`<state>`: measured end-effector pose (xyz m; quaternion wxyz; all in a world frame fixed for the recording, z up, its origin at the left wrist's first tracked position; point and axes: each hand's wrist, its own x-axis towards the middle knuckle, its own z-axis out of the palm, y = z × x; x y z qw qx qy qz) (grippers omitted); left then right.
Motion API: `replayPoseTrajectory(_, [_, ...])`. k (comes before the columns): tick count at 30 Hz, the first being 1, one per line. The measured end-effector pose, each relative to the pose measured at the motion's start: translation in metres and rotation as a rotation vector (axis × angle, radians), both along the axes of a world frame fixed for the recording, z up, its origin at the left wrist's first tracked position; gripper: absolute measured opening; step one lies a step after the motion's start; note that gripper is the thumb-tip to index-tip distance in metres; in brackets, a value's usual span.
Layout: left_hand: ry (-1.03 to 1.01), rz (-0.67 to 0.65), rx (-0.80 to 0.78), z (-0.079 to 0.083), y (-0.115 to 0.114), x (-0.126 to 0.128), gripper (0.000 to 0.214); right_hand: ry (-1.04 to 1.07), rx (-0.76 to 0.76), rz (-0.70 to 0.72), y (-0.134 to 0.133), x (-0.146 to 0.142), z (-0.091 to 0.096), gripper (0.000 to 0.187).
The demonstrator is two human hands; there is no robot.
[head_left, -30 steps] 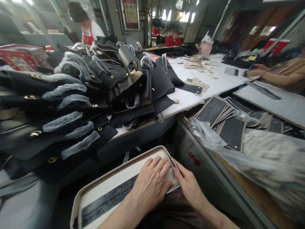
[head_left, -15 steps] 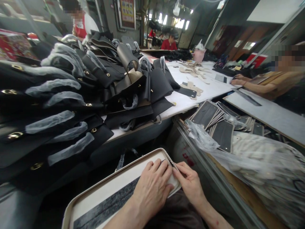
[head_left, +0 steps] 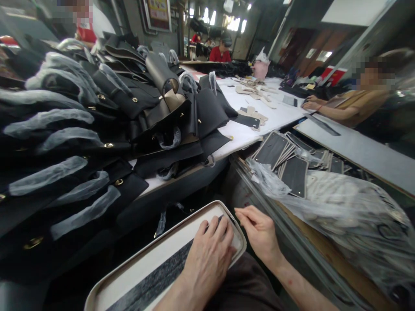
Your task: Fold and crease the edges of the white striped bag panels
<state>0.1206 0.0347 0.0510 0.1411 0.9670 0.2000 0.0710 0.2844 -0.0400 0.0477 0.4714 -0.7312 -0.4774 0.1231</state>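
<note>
In the head view, a light, raised-rim panel (head_left: 168, 242) lies at seven o'clock, the open left hand (head_left: 209, 255) resting on it, the right hand (head_left: 259, 231) pinched closed beside its two-o'clock rim, any held item indiscernible, with black bags (head_left: 123, 101) heaped on the tabletop (head_left: 240, 134) at ten.

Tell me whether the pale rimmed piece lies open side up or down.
Open side up: the pale rimmed piece shows a dark strip within its raised rim, and the left hand rests inside.
</note>
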Motion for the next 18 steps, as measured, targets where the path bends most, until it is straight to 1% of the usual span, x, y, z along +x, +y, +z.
replayPoseTrajectory(2, [-0.024, 0.012, -0.007, -0.003, 0.000, -0.001, 0.044, 0.067, -0.080, -0.051, -0.010, 0.000, -0.008, 0.023])
replayPoseTrajectory(4, [-0.039, 0.001, -0.009, -0.005, 0.000, -0.002, 0.044, 0.111, -0.206, -0.056, -0.022, -0.003, -0.016, 0.028])
replayPoseTrajectory(6, [-0.037, -0.005, -0.015, -0.005, 0.001, -0.003, 0.044, 0.145, -0.310, 0.004, -0.033, -0.009, -0.019, 0.028])
replayPoseTrajectory(7, [-0.035, -0.002, -0.018, -0.005, 0.001, -0.003, 0.043, 0.165, -0.337, 0.036, -0.036, -0.012, -0.019, 0.029])
replayPoseTrajectory(11, [-0.032, 0.003, -0.023, -0.002, 0.002, -0.003, 0.043, 0.225, -0.372, 0.063, -0.038, -0.020, -0.014, 0.034])
replayPoseTrajectory(13, [-0.028, -0.001, -0.029, 0.000, 0.002, -0.003, 0.044, 0.199, -0.377, 0.066, -0.036, -0.019, -0.013, 0.035])
replayPoseTrajectory(18, [-0.036, -0.002, -0.023, 0.000, 0.003, -0.002, 0.044, 0.054, -0.323, 0.107, -0.032, -0.014, -0.008, 0.031])
